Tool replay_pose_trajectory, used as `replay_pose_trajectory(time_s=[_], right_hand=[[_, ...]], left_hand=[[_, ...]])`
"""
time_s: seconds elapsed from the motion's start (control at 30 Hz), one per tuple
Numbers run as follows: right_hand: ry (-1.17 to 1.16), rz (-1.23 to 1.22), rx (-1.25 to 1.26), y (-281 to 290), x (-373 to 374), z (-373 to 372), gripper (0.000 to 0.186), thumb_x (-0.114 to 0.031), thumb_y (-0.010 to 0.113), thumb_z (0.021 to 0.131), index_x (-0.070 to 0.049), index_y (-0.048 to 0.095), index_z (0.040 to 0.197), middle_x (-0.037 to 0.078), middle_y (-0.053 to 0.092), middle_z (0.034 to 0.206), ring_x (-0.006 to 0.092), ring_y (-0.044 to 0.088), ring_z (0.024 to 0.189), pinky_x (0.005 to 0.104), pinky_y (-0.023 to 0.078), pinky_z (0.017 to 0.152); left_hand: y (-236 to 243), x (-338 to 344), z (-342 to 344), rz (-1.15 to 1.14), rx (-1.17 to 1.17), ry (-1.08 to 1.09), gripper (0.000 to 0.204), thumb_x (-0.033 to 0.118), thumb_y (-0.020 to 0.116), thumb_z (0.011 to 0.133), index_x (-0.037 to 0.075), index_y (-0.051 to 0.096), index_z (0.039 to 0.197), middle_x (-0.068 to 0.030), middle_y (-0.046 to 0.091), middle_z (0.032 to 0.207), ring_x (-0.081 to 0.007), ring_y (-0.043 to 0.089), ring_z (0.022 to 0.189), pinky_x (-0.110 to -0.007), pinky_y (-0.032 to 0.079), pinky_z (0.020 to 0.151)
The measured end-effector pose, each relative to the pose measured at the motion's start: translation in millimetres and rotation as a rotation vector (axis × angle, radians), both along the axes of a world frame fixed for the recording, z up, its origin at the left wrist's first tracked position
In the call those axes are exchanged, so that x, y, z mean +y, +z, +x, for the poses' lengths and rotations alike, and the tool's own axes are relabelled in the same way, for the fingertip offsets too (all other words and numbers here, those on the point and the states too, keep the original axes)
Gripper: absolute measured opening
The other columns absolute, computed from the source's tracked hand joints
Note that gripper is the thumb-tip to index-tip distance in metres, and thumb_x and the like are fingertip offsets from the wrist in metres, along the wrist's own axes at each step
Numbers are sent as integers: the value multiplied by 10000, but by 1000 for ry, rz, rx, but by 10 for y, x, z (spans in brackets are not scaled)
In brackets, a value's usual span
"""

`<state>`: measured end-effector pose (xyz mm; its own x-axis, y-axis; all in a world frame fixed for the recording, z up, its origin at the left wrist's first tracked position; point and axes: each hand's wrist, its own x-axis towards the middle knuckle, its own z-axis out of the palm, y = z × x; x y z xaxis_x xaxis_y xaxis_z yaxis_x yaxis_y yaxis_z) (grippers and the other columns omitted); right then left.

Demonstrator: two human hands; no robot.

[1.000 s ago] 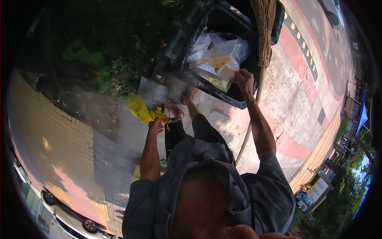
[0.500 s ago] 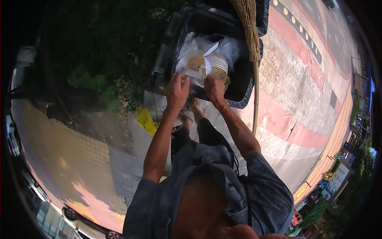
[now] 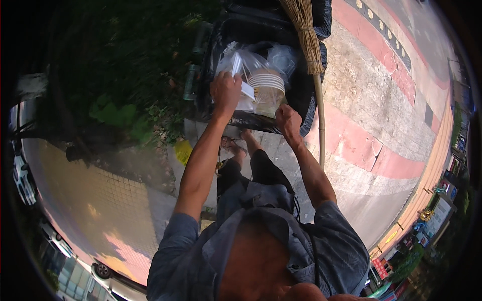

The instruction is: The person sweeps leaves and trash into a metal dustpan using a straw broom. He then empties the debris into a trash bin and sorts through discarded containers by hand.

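Nearest you is your open grey shirt [image 3: 334, 246], with dark trousers [image 3: 268, 173] below it. Both your forearms reach forward to the bin [image 3: 253, 122], whose walls and rim are lined in black plastic. Your left hand [image 3: 226, 94] is inside the near left part of the bin, fingers bent at the white box [image 3: 247, 90]; whether they pinch it, you cannot tell from this view. Your right hand [image 3: 288, 120] is curled into a loose fist at the near rim, just beside the bowls [image 3: 268, 85]; whether it grips anything is hidden.

The box lies in the bin, to the left of the bowls, with a white flap tilted up behind your left hand. The bowls are nested in a tilted stack, and a clear bag [image 3: 282, 59] sits behind them. A broom [image 3: 304, 37] stands bristles up against the bin's right side, its handle running down toward the pavement [image 3: 371, 100].

Down between your arms are your feet [image 3: 243, 134]. A yellow bag [image 3: 183, 151] lies left of them, partly behind your left forearm, near some weeds [image 3: 160, 120]. Farther off, parked cars [image 3: 22, 180] show at far left and a board [image 3: 438, 216] at far right.
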<state>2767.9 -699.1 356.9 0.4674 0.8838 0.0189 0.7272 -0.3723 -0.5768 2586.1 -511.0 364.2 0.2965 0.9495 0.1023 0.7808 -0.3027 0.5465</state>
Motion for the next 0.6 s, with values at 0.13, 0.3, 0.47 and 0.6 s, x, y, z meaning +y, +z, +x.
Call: replay_pose_trajectory(time_s=[0.13,0.3,0.47,0.6], right_hand=[[-290,-306,262,-56,-103,515,230,-232,610,925,-36,723,884,201,738,775,418,737,758,480,581,711],[-311,-386,424,44,191,639,288,-300,624,919,-36,738,918,175,747,764,388,747,768,455,581,701],[129,146,152,567,832,163,192,-25,637,906,-38,658,1096,177,695,960,410,708,858,467,560,762],[607,12,306,116,1394,-138,392,80,632,883,-40,664,1255,212,674,1194,412,686,1079,420,582,882]], left_hand=[[76,-264,-309,-56,-70,157,370,312,629,1014,-23,652,858,-197,671,953,-443,664,880,-502,534,755],[36,-615,-640,-249,-153,115,383,311,661,1025,-32,620,860,-216,647,885,-450,655,852,-518,504,703],[-71,-866,-619,-215,-56,73,334,293,671,1027,-4,642,876,-202,658,898,-456,597,817,-535,459,811],[-81,-874,-582,-223,-111,131,328,289,686,1017,3,631,865,-192,650,890,-449,596,818,-535,450,816]])
